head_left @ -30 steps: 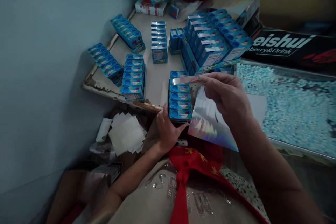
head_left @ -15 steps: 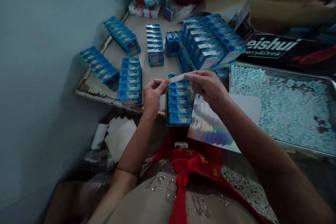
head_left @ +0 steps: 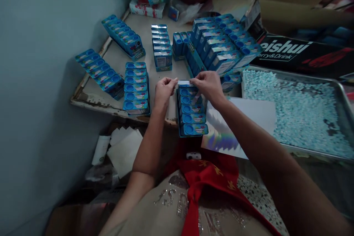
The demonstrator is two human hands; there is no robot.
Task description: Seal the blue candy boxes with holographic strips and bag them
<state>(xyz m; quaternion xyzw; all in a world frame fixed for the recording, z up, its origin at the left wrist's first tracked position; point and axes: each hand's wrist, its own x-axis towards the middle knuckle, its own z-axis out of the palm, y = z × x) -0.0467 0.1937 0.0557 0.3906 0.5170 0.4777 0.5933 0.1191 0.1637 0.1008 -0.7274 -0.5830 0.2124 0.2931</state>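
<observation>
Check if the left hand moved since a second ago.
Yes: against the table edge, the left hand moved forward, from the near to the far end of the nearest box row.

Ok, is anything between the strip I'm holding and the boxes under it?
Nothing visible: the strip, spanning left hand to right hand, appears over the far end of the boxes; whether it touches them, I can't tell.

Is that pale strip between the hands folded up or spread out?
Spread out: the pale strip runs straight from the left hand to the right hand.
</observation>
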